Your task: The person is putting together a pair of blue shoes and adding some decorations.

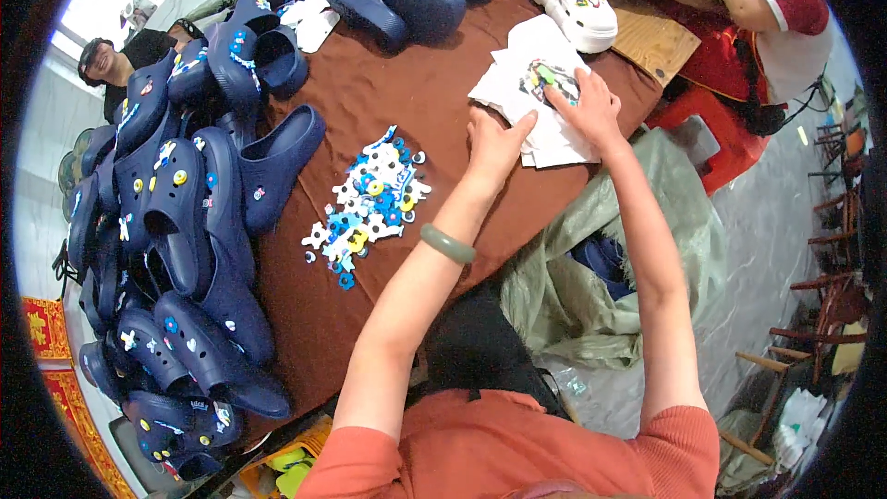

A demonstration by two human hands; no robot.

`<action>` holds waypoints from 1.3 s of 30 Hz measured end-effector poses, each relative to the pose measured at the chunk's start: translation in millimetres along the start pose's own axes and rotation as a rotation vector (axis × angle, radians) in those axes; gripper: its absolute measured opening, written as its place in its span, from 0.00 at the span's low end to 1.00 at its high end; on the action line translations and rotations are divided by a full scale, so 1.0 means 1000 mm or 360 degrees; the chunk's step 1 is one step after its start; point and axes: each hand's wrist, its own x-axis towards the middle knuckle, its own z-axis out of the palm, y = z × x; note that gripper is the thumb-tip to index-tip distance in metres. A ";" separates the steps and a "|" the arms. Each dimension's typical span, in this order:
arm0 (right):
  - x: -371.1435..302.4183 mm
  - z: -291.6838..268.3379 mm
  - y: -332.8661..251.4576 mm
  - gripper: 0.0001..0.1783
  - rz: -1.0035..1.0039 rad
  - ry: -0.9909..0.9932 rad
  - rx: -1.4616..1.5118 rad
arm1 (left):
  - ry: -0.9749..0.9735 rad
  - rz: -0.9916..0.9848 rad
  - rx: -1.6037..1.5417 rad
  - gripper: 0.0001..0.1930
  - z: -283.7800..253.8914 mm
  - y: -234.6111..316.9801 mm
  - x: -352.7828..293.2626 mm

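A stack of white paper-like sheets or flat bags point(511, 54) lies on the brown cloth at the right of the table, with small dark and green charms point(536, 83) on top. My left hand point(497, 146) rests at the near left edge of the stack, thumb stretched apart from the fingers. My right hand point(591, 111) reaches over its right side, fingers spread beside the charms. Neither hand visibly grips anything. A white clog point(584, 14) decorated with charms stands just beyond the stack. Left of my left forearm sits a loose pile of blue, white and yellow charms point(374, 194).
Navy clogs point(176, 212), many with charms, are heaped along the table's left side. More navy clogs point(407, 5) lie at the back. Other people work at the far edge and far right point(790, 23). A pale green sack point(591, 268) stands right of the table near me.
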 end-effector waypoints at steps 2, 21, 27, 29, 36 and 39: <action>-0.002 -0.008 -0.005 0.44 0.0079 -0.0066 0.0063 | -0.0254 0.0055 -0.0352 0.26 0.001 0.031 0.001; -0.033 -0.011 -0.030 0.24 0.0335 -0.0543 0.1782 | -0.0011 -0.0116 -0.0185 0.42 -0.020 0.048 -0.006; -0.048 0.015 -0.036 0.27 -0.0209 0.0330 0.0352 | 0.0088 -0.0180 0.0841 0.54 -0.030 0.030 -0.012; -0.052 0.006 -0.047 0.27 -0.0141 0.0137 0.0517 | 0.0105 -0.0285 0.0776 0.55 -0.034 0.030 -0.015; -0.048 0.011 -0.033 0.19 0.0219 -0.0110 0.1551 | 0.0085 -0.0075 0.0571 0.63 -0.035 0.034 -0.023; -0.050 -0.003 -0.041 0.18 0.0301 -0.0196 0.1963 | 0.0073 -0.0104 0.0654 0.62 -0.037 0.039 -0.022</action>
